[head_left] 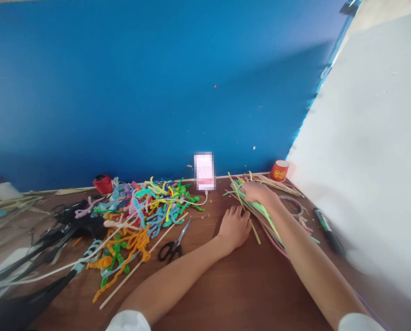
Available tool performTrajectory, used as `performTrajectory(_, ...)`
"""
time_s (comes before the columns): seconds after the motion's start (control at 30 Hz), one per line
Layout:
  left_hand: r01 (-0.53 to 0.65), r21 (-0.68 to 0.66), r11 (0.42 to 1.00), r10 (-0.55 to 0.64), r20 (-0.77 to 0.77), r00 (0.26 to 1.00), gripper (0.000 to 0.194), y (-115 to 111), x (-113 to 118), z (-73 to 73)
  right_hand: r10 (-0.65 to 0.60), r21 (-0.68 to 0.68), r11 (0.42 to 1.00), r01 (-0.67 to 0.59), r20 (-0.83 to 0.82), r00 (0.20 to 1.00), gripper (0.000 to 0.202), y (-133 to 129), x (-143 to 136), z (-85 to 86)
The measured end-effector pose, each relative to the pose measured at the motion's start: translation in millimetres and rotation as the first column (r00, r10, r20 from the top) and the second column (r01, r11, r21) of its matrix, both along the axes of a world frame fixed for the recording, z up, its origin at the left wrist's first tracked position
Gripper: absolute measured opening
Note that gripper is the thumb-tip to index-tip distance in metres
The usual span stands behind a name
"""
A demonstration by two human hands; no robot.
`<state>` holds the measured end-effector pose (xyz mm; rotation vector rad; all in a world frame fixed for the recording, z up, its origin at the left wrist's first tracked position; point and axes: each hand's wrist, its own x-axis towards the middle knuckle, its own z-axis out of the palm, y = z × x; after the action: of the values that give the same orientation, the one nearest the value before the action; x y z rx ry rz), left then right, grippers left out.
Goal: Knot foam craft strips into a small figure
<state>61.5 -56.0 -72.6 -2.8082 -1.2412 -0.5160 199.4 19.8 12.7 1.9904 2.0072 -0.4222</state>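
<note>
My left hand (235, 226) is low over the brown table with its fingers curled. A thin yellow-green pipe cleaner (255, 233) runs slantwise through its fingertips, between thumb and forefinger. Beyond it my right hand (258, 193) reaches into a loose bundle of straight pipe cleaners (265, 217) in green, yellow and pink. Its fingers are closed in a pinch at the bundle's far part; exactly which strands they grip is hidden. My right forearm covers part of the bundle.
Left lies a tangled heap of coloured pipe cleaners (157, 197), with black-handled scissors (171, 250) and a wooden stick (136, 266) close by. A lit phone (204, 171) with a white cable leans on the blue wall. Right are a red cup (279, 170), a tape ring (300, 207) and a marker (329, 232).
</note>
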Motion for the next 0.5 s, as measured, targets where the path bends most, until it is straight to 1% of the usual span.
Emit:
performTrajectory(0.1, -0.001, -0.013, 1.0, 0.002, 0.01, 1.0, 0.029, 0.4, -0.2, -0.5, 0.011, -0.1, 0.995, -0.012, -0.01, 1.0, 0.034, -4.0, 0.5, 3.7)
performTrajectory(0.17, -0.012, -0.023, 1.0, 0.012, 0.016, 1.0, 0.03, 0.3, -0.2, -0.4, 0.005, -0.141, 0.99, -0.007, -0.014, 1.0, 0.035, -5.9, -1.6, 3.3)
performTrajectory(0.37, -0.044, -0.047, 0.998, 0.045, 0.016, 0.999, 0.03, -1.2, -0.5, 2.3, -0.013, -0.116, 0.993, 0.012, -0.003, 1.0, 0.037, -4.3, -9.6, -0.9)
performTrajectory(0.5, -0.042, -0.055, 0.998, 0.043, 0.02, 0.999, 0.033, -1.4, -0.5, 3.0, -0.036, -0.126, 0.991, 0.033, -0.017, 0.999, 0.037, -1.9, -2.7, 1.5)
